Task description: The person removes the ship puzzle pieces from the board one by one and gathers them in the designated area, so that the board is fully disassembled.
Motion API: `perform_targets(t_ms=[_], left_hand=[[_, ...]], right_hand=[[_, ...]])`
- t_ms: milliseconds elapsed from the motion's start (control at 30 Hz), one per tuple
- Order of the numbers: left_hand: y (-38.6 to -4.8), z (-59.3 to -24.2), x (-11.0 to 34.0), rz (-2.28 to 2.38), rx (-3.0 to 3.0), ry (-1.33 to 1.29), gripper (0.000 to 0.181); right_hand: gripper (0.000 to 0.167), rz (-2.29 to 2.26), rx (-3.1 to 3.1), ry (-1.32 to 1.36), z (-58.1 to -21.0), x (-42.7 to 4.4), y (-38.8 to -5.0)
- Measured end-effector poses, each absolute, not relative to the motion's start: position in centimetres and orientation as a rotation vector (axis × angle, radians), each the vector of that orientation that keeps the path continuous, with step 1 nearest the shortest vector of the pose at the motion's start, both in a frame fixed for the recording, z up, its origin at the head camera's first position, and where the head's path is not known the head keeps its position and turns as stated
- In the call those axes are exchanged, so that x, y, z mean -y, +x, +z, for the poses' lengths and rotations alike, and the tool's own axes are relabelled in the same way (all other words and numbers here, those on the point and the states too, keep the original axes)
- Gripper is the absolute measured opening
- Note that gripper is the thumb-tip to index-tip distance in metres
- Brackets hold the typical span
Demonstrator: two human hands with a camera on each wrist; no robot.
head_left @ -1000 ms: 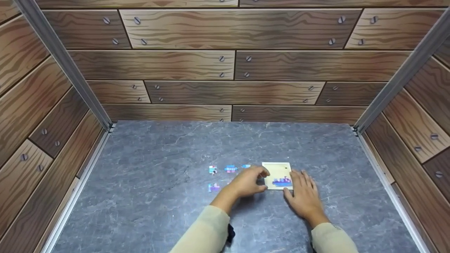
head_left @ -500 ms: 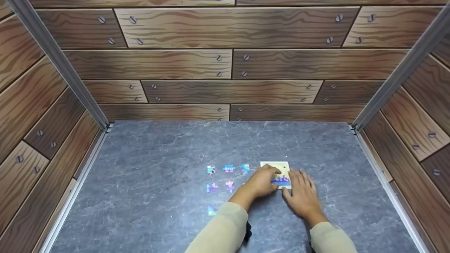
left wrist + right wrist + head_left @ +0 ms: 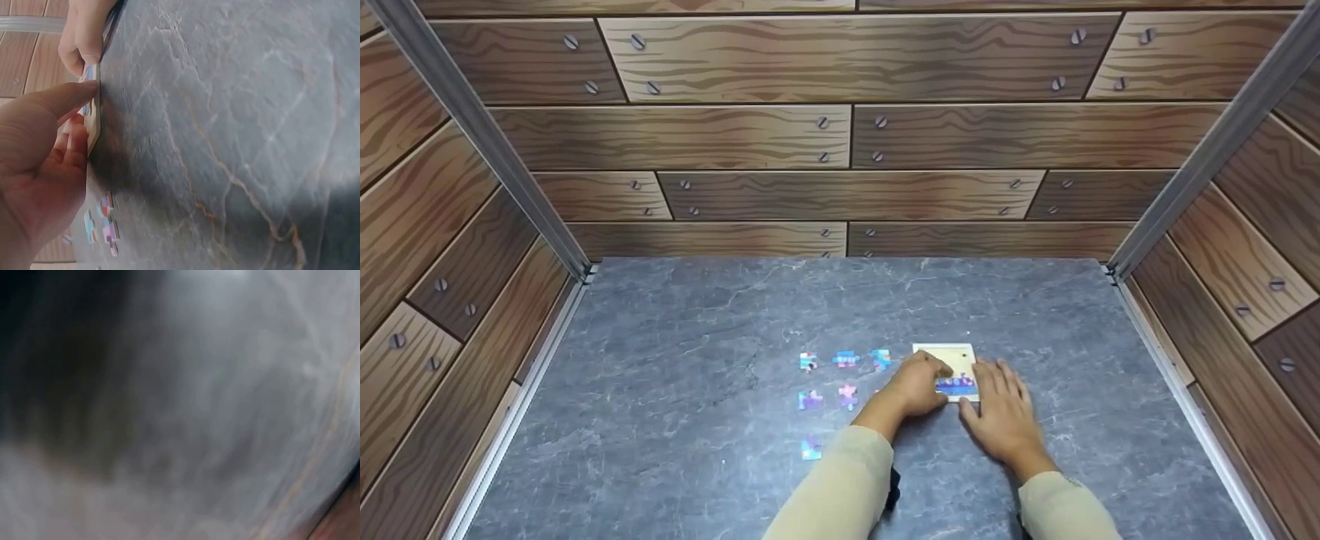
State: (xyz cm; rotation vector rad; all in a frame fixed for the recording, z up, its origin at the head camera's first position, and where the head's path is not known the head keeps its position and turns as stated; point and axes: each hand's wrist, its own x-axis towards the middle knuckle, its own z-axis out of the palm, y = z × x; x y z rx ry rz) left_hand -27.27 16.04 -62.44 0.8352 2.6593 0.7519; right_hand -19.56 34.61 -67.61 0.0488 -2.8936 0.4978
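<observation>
A shallow cream puzzle tray [image 3: 945, 349] lies on the table, with blue-and-purple jigsaw pieces [image 3: 957, 386] along its near side. My left hand [image 3: 913, 386] reaches over the tray's left part, index finger and thumb bent around the left end of those pieces. In the left wrist view, the left thumb [image 3: 73, 93] touches the tray's near edge [image 3: 94, 121]; whether it pinches a piece is hidden. My right hand [image 3: 1001, 412] rests with straightened fingers along the tray's right edge, its thumb at the near side. The right wrist view is blurred and shows mostly table.
Left of the tray, several loose jigsaw pieces [image 3: 847, 396] lie in rows on the grey marbled table [image 3: 697, 337]. Some are partly covered by the left hand and forearm. Wood-patterned walls [image 3: 847, 135] enclose the back and sides, with metal rails [image 3: 514, 169] at the corners.
My left hand has moved right, from the tray's left edge to over its interior, uncovering more loose pieces. It hardly moves in the last half second. The right hand stays at the tray's edge.
</observation>
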Motion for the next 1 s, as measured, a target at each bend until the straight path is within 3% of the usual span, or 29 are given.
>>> perform_targets(t_ms=[267, 1000], left_hand=[[-28.0, -64.0, -16.6, 0.801, -2.658, 0.881, 0.036], [-27.2, -62.5, -16.0, 0.794, -2.624, 0.94, 0.043]], right_hand=[[0.068, 0.498, 2.936, 0.036, -67.7, -34.9, -19.7], [0.066, 0.517, 2.931, 0.04, -67.5, -34.6, -19.6]])
